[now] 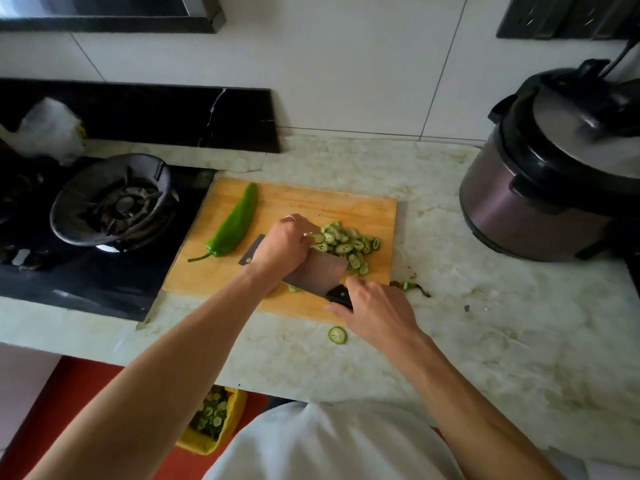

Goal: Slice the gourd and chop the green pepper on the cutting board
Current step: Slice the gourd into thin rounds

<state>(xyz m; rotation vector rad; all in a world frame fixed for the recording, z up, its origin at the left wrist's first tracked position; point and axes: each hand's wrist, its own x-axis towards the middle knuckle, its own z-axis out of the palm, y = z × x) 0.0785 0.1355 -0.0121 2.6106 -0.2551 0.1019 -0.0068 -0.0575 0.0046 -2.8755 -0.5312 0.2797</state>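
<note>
While the right hand point(377, 308) grips the black handle of the cleaver point(317, 273) at the lower middle of the board point(311, 202), the left hand point(287, 244) lies over the top of the blade, its fingers reaching toward the heap of gourd slices point(346, 245) at centre right; whether those fingers pinch anything or merely press cannot be told. From here the likeliest trouble, I judge, is the left fingertips sitting so near the blade edge: a push or scoop made too fast could nick them. Slices could also slide off the board's right edge if the blade sweeps them that way, since the heap lies close to it and one slice point(337, 335) lies already on the counter point(485, 323) below the board, with a scrap point(410, 286) off the board's lower right corner. The gourd looks fully sliced; the pepper point(235, 223) lies whole and uncut at the board's left, stem toward the lower left. Counted: one board, one cleaver, one pepper, one heap of slices too many to number, one stray slice, one burner point(114, 199) at left, one cooker point(561, 178) at upper right.
</note>
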